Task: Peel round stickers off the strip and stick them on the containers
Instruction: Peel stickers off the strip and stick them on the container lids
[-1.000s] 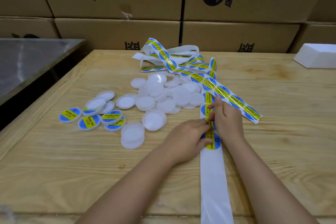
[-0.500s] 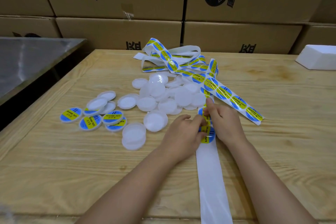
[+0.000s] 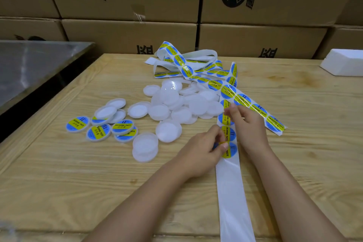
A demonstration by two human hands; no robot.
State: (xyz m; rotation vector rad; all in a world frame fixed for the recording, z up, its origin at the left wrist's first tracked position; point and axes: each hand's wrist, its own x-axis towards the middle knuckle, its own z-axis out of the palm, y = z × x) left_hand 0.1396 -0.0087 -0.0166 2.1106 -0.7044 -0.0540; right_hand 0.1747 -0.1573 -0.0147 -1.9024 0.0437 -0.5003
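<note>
round stickers [image 3: 227, 92] and labelled containers [image 3: 123, 125] read "soldering paste".

Round blue-yellow stickers [image 3: 227, 92] on white strip [image 3: 231, 192] (near end bare), white containers [image 3: 169, 130] heaped beside, some labelled

free: table [image 3: 68, 192] near-left | blocked: containers [image 3: 176, 104] heaped ahead | boxes [image 3: 127, 35] probably flush behind

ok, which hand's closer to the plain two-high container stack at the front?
Left. The left hand lies just right of the stack, fingers pinching at the sticker strip edge. The right hand is at the strip's other side, farther right and farther back.
</note>
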